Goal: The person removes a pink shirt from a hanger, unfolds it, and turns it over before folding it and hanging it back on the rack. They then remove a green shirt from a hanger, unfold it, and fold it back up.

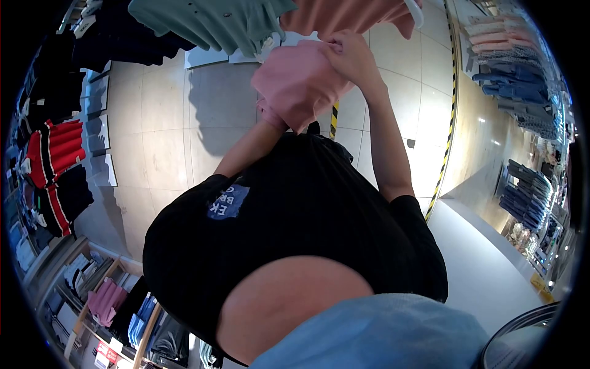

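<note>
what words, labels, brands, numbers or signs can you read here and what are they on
"EK" and "BR", perhaps also a "C": blue patch on the black shirt; tilted and only partly legible, so I can't give the full wording.
Red-and-white sign at the lower-left shelving: too small to read.
Yellow card at right: too blurred to read.

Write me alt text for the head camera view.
A person's right hand grips the edge of a pink garment; the left forearm leads to it, the left hand hidden by the cloth. At the top hang a pale green buttoned garment and a salmon-pink garment. More clothes flank the tiled floor.
</note>
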